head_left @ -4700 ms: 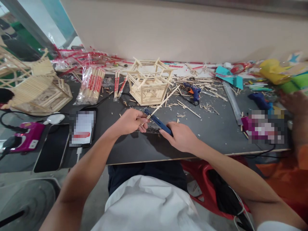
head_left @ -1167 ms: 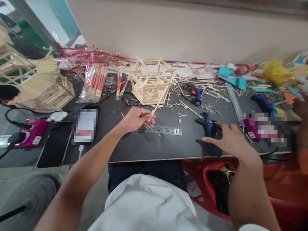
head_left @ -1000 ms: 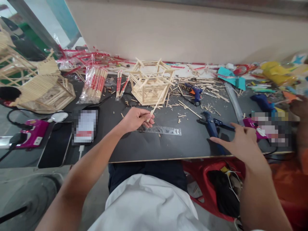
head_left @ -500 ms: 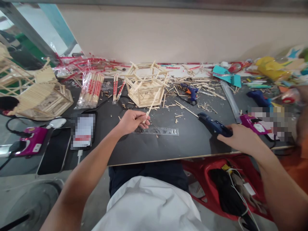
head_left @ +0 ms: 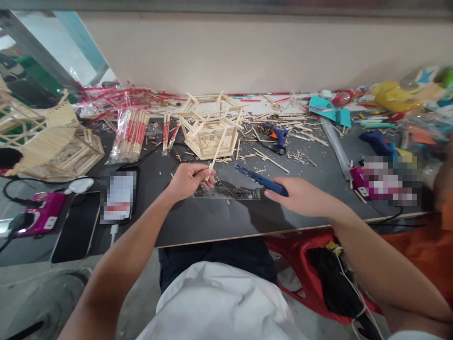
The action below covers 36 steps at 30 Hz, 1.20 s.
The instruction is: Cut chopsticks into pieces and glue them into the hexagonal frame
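pale wood, a thin stick (head_left: 217, 151), is pinched between the thumb and fingers of my left hand (head_left: 187, 182); its upper end overlaps the stick frame (head_left: 208, 137) behind, so i can't tell whether they touch. my right hand (head_left: 300, 194) is closed around a blue hand tool (head_left: 260, 179), its tip apart from the stick, my curled fingers mostly hidden. below, a clear strip (head_left: 244, 194), probably a ruler, lies faintly on the dark table (head_left: 201, 224). another person's arm (head_left: 444, 184) is cut off at the right edge.
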Tool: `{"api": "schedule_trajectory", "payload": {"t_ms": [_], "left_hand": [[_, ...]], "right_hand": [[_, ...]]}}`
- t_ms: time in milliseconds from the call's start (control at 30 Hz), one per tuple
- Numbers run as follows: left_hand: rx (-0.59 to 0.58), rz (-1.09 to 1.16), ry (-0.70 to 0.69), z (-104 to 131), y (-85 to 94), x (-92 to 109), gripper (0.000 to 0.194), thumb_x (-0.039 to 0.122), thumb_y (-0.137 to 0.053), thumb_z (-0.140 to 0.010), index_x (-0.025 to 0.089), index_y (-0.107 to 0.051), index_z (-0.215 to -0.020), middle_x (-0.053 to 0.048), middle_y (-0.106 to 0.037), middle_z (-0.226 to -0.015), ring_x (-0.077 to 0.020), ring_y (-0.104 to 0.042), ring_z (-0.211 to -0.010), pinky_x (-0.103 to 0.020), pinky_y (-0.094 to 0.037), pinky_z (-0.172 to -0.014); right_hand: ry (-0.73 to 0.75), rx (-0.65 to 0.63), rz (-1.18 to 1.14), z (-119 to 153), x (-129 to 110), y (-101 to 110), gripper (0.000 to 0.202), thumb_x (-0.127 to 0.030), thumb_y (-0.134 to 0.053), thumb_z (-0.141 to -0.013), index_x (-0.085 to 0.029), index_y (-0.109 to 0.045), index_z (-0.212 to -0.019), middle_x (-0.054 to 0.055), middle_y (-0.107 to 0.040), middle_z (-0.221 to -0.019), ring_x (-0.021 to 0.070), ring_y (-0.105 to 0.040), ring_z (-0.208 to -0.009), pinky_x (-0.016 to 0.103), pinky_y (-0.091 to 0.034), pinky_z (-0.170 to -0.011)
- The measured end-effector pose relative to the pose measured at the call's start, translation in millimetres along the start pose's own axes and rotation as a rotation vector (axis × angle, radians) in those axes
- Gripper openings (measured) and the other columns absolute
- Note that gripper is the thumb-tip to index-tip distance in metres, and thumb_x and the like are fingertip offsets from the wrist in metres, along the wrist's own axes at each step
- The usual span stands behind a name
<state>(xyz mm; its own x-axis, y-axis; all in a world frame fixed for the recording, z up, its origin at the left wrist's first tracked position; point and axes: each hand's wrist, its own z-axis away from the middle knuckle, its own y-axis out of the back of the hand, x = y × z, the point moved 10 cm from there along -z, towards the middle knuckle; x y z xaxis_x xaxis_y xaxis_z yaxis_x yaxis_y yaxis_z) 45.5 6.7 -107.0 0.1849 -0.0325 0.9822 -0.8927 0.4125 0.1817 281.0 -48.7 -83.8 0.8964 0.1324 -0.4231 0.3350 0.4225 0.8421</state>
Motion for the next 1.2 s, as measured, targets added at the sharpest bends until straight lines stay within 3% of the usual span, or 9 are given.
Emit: {"api": "schedule_trajectory", "payload": {"t_ms": [100,233,567,933,1200], "left_hand": [[-0.005,0.052,0.000,1,0.2,2,0.042,0.051,-0.069,-0.085,0.010,-0.069,-0.087,-0.008,-0.073,-0.074,-0.0160,-0.070,-0.061,-0.027,-0.061,-0.061],[-0.017,0.069,0.049,0,-1.2,-1,0.038,0.048,-0.073,-0.082,0.010,-0.070,-0.086,-0.007,-0.073,-0.072,-0.0154,-0.069,-0.059,-0.027,-0.061,-0.061],[-0.050,0.121,0.160,1,-9.7,-13,0.013,0.021,-0.065,-0.088,0.010,-0.068,-0.082,-0.003,-0.069,-0.066,-0.0121,-0.068,-0.055,-0.021,-0.057,-0.056],[-0.050,0.072,0.170,0,-9.4,-18,0.021,0.031,-0.071,-0.086,0.010,-0.067,-0.082,-0.004,-0.069,-0.066,-0.0134,-0.067,-0.055,-0.025,-0.059,-0.057],[-0.043,0.027,0.152,0,-7.8,-20,0.015,0.023,-0.062,-0.091,0.010,-0.068,-0.085,-0.004,-0.070,-0.069,-0.0130,-0.069,-0.056,-0.023,-0.058,-0.058]], "right_hand": [[0.074,0.009,-0.018,-17,-29,-3,0.024,-0.042,-0.051,-0.094,-0.022,-0.057,-0.082,0.004,-0.069,-0.081,0.0186,-0.060,-0.070,0.028,-0.039,-0.063],[0.092,0.003,-0.070,-31,-45,-8,0.030,-0.047,-0.051,-0.095,-0.022,-0.057,-0.080,0.005,-0.068,-0.076,0.0178,-0.058,-0.066,0.028,-0.037,-0.060],[0.083,-0.043,-0.087,-40,-56,-16,0.032,-0.051,-0.052,-0.094,-0.022,-0.060,-0.083,0.005,-0.070,-0.078,0.0183,-0.060,-0.067,0.028,-0.038,-0.060],[0.091,-0.037,-0.112,-47,-58,-20,0.035,-0.054,-0.055,-0.093,-0.022,-0.062,-0.082,0.006,-0.071,-0.075,0.0176,-0.060,-0.063,0.028,-0.038,-0.057],[0.116,-0.022,-0.065,-48,-61,-21,0.039,-0.056,-0.050,-0.094,-0.022,-0.059,-0.079,0.006,-0.070,-0.075,0.0165,-0.058,-0.061,0.028,-0.035,-0.057]]}}
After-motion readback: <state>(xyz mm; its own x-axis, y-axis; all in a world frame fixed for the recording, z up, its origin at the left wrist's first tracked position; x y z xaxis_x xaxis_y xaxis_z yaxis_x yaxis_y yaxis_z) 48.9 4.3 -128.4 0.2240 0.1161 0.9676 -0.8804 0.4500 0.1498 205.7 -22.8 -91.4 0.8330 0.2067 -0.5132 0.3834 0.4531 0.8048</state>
